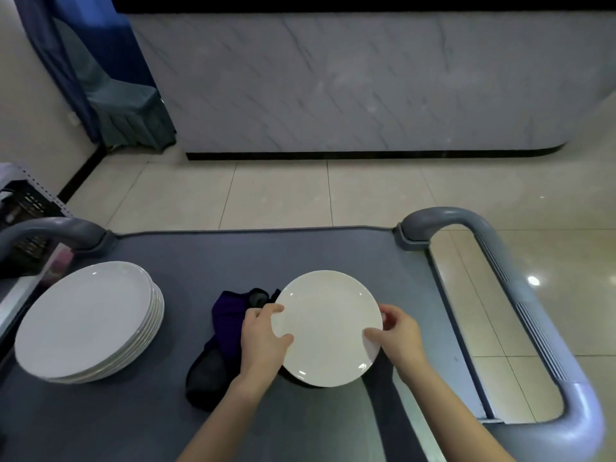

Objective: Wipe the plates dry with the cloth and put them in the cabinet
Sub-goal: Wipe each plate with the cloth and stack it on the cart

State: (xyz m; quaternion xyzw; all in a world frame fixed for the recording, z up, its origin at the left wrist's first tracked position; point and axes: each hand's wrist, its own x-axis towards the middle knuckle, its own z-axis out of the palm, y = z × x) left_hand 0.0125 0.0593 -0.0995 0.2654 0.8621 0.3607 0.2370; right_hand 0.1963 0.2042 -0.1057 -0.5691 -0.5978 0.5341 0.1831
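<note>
Grey cart-top surface (333, 255) carries everything, and near its middle a single white plate (328, 325) is held face up between both hands; whether its underside touches the surface cannot be told, though a dark shadow lies under its near edge. On the plate's left rim the left hand (263, 341) grips with its thumb on the upper face and its fingers (270, 308) curled over the edge. On the right rim the right hand (400, 338) holds the same way, thumb on top, the other fingers wrapped round the edge and partly hidden behind it. Just left of the plate and partly under the left hand lies a crumpled dark purple and black cloth (223, 328), its far end touching or tucked beneath the plate's rim. Further left, apart from the cloth, a stack of white plates (86, 321) sits near the surface's left edge. A grey looped handle (520, 288) frames the right end of the cart, and a matching handle (50, 228) curves at the far left corner, with a black crate (23, 208) behind it. Beyond the cart is a pale tiled floor (283, 191), then a marble-patterned counter front (333, 85), and at far left a chair in a blue-grey cover (126, 108).
</note>
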